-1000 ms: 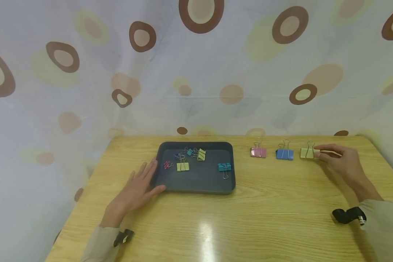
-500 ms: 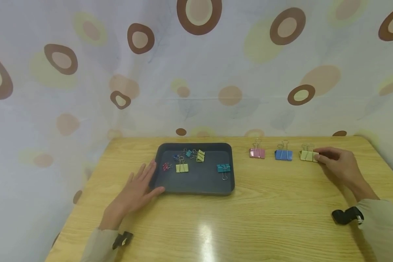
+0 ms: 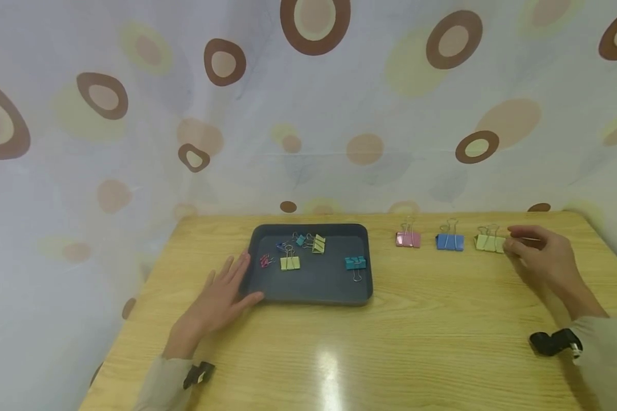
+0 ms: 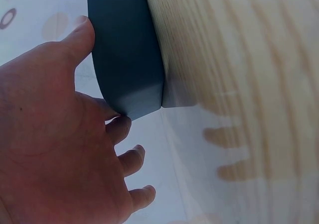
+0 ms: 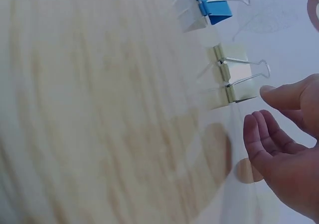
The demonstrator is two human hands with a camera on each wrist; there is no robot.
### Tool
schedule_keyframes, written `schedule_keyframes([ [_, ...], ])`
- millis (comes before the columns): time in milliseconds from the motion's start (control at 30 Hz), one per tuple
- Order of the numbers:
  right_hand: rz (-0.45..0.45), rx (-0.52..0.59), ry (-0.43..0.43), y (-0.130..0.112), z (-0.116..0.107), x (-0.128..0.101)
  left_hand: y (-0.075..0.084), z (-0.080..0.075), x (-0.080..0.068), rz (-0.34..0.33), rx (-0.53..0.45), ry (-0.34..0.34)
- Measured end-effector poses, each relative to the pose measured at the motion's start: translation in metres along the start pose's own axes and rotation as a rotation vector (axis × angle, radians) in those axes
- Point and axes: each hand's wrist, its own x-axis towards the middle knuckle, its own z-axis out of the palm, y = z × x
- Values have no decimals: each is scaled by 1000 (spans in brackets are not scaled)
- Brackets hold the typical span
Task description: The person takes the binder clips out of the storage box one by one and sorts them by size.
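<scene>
1. Since a second ago, my right hand [image 3: 542, 257] has let go of the pale yellow metal binder clip [image 3: 489, 242]; before, its fingers pinched the clip's side, and now they hang loosely curled just beside it, apart from it in the right wrist view [image 5: 234, 79].

2. That yellow clip lies on the light wooden counter [image 3: 416, 342], last in a row of three near the far edge: a pink metal binder clip [image 3: 408, 238], then a blue metal binder clip [image 3: 449, 241], then the yellow one, each set a little apart from its neighbour.

3. My left hand [image 3: 216, 299] has stayed flat with fingers spread, thumb and fingers touching the near left corner of the dark grey shallow plastic tray [image 3: 360, 297]; the left wrist view shows the tray's rounded corner [image 4: 129, 59] resting against the fingers.

4. Inside the tray lie the remaining clips: a teal binder clip [image 3: 355, 263], a yellow binder clip at the middle [image 3: 290, 262], another yellow one at the back [image 3: 318, 244], and small pink [image 3: 264, 261], blue [image 3: 280, 246] and teal [image 3: 300, 240] ones.

5. I judge the step in hand to be the release after placing; the row seems to be growing from the tray's stock.

6. The next move, as I judge it, calls for carrying the right hand back across to the tray and pinching one loose clip cleanly, while the left hand steadies the tray.
</scene>
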Motion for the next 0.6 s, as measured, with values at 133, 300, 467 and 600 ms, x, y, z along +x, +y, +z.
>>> schedule_keyframes([
  [133, -15, 82, 60, -7, 0, -5, -1, 0, 0, 13, 4, 14],
  [300, -46, 85, 111, -23, 8, -11, -5, 3, 0, -3, 14, -13],
  [467, -100, 98, 127, -43, 22, -16, -3, 2, 1, -13, 21, -27],
  [600, -161, 125, 106, -60, 34, -20, -2, 1, 1, -14, 24, -24],
])
